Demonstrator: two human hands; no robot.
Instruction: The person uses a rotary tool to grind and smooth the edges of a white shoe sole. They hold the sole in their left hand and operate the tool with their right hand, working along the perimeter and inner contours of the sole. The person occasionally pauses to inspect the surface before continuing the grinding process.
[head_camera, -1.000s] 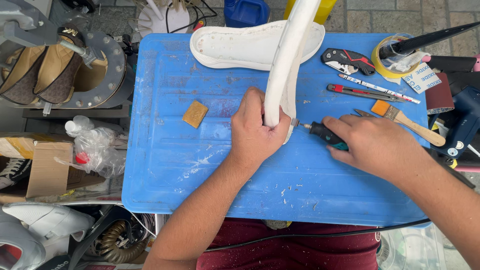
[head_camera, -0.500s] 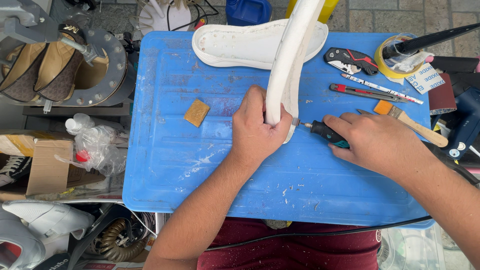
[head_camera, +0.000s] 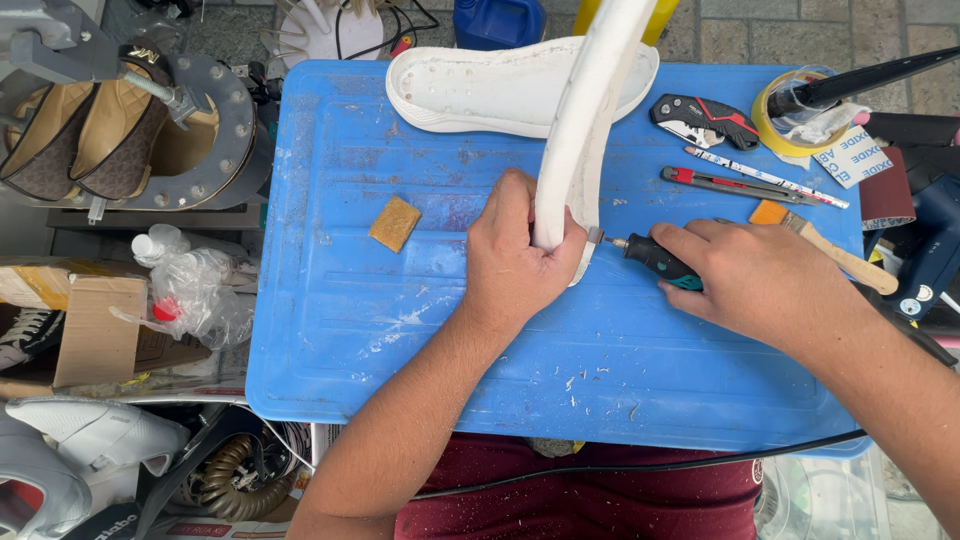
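Observation:
My left hand (head_camera: 520, 262) grips the lower end of a white shoe sole (head_camera: 590, 110) that stands on edge on the blue plastic work surface (head_camera: 400, 330). In my right hand (head_camera: 755, 282) I hold a small black and teal rotary tool (head_camera: 655, 258). Its metal tip touches the sole's edge just right of my left thumb. A second white sole (head_camera: 480, 90) lies flat at the back of the surface, behind the upright one.
A yellow sponge piece (head_camera: 395, 222) lies left of my hands. At the right are a folding utility knife (head_camera: 705, 118), a red cutter (head_camera: 720, 184), a brush (head_camera: 825, 245), a tape roll (head_camera: 790, 125) and sandpaper. Brown shoes (head_camera: 80, 140) sit on a metal stand at the left.
Both hands and the upright sole have stayed almost in place; the tool tip remains at the sole's edge.

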